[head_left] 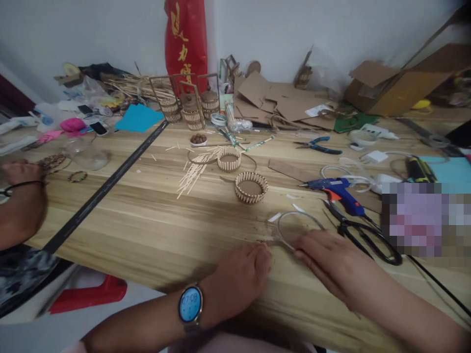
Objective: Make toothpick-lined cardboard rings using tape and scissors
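Note:
My right hand (326, 257) pinches a thin, greyish strip bent into a hoop (280, 229), which stands out past my fingertips above the table. To its left, my left hand (245, 269), with a watch on its wrist, is curled closed near the table's front edge. Whatever it may hold is hidden from me. Beyond both hands sits a small round basket (251, 194) walled with short wooden sticks. A similar stick-walled ring (229, 161) stands behind it. Black-handled scissors (368, 240) and a blue hot glue gun (333, 189) lie right of my right hand.
Loose thin sticks (193, 171) are scattered left of the baskets. Blue-handled pliers (319, 144) lie farther back. Finished handled baskets (192, 115) and cardboard pieces (279, 100) line the wall. Another person's arm (22, 206) rests at the left, beyond a black strip (110, 184).

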